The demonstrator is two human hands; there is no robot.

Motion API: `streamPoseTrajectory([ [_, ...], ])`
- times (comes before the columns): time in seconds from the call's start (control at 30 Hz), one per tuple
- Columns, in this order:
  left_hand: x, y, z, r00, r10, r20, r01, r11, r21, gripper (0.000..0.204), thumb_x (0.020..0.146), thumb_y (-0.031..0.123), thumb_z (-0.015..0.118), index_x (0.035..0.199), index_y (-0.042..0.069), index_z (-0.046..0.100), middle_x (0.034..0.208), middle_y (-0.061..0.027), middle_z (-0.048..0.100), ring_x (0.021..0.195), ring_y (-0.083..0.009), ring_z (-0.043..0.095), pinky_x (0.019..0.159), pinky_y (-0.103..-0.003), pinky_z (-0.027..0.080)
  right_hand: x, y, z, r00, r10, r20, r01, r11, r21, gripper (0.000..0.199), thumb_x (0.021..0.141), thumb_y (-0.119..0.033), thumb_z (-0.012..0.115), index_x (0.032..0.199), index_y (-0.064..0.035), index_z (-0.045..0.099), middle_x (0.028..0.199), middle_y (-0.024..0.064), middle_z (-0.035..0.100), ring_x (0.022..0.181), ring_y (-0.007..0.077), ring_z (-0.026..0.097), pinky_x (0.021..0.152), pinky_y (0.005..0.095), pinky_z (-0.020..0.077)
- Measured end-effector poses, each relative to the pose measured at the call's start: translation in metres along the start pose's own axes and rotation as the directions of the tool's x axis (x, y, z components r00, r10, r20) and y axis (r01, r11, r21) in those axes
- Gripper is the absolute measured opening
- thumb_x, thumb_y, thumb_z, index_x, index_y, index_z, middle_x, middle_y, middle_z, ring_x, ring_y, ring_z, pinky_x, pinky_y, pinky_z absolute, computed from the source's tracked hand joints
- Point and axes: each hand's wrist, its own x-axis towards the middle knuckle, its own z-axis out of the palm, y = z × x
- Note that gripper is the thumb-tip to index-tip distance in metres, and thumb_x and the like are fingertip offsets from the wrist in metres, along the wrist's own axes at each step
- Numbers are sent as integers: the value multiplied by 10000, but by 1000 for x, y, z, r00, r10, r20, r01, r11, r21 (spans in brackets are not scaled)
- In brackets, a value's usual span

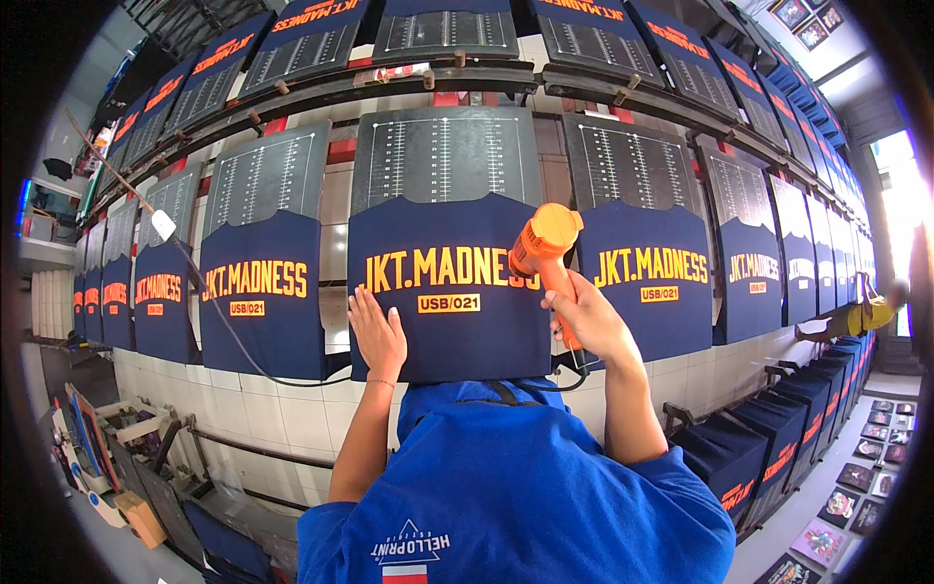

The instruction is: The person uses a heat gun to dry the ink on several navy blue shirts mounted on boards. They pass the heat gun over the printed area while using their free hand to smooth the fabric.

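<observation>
In front of me a navy blue shirt point(457, 350) lies flat over a dark printing board point(443, 151) marked with white scales. Large yellow-orange lettering and a small yellow block are printed across the shirt. My right hand point(595, 316) grips the handle of an orange heat gun point(553, 232), its nozzle facing the right end of the lettering. Whether the nozzle touches the cloth cannot be made out. On the left part of the same shirt, below the print, my left hand point(377, 336) rests flat with its fingers extended and holds nothing.
Similar boards with printed navy shirts point(258, 268) stretch to both sides, with another row beyond a dark rail point(486, 76). A black cord point(233, 336) with a white piece point(163, 225) hangs at left. Far right stands a person in yellow point(879, 313). More draped shirts point(725, 453) sit lower right.
</observation>
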Motion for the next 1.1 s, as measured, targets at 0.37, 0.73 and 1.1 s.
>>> streamPoseTrajectory([
  [0.37,-22,11,-4,1000,11,7,-11,1000,-5,666,1046,297,460,1558,-71,245,1627,-275,250,1526,-428,210,1254,-517,176,-17,8,-19,992,20,125,-15,999,-45,413,1008,-207,579,1348,8,485,911,34,585,683,94,592,607,274,542],
  [0.73,-32,17,0,999,-47,-15,47,999,20,658,1053,310,451,1559,-61,253,1637,-255,246,1535,-413,198,1259,-514,165,-25,13,-31,994,2,111,7,997,-80,369,1007,-154,560,1327,17,493,933,40,610,664,83,594,608,258,538],
  [1.1,-32,18,2,998,-60,-19,60,997,46,646,1066,326,415,1562,-57,257,1639,-253,246,1536,-407,201,1262,-506,156,-36,23,-49,997,42,68,-32,990,-138,360,1015,-194,565,1311,5,511,940,25,616,677,77,598,609,252,548],
])
